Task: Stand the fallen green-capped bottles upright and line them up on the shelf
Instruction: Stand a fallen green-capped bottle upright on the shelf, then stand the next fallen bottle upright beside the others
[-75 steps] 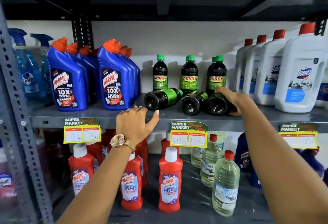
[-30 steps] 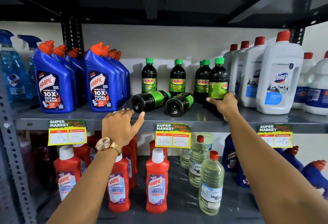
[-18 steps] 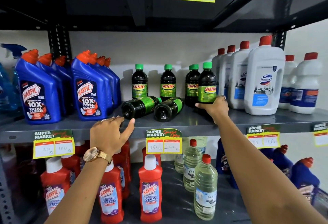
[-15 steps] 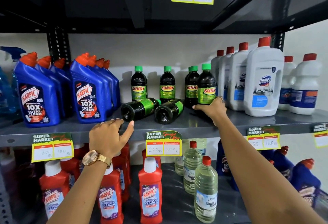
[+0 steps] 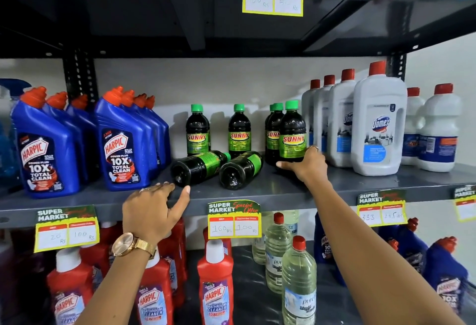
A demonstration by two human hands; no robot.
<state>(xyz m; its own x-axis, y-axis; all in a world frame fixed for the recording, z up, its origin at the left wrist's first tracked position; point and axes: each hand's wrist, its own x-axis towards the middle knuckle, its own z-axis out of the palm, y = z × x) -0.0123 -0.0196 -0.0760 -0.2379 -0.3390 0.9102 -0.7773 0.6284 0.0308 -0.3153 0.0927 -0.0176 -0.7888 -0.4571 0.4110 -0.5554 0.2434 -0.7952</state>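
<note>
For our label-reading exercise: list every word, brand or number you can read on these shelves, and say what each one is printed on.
"SUNNY": upright green-capped bottles.
"HARPIC", "10X TOTAL CLEAN": blue bottles.
"Domex": white bottle.
"HARPIC", "BATHROOM CLEANER": red bottles.
"SUPER MARKET", "MRP", "160", "100": middle price tag.
"20", "100": left price tag.
Too blurred: top tag's prices, clear bottles' labels, fallen bottles' labels.

On the middle shelf, five green-capped bottles stand upright and two lie fallen, with seven blue Harpic bottles left and six white Domex bottles right.
</note>
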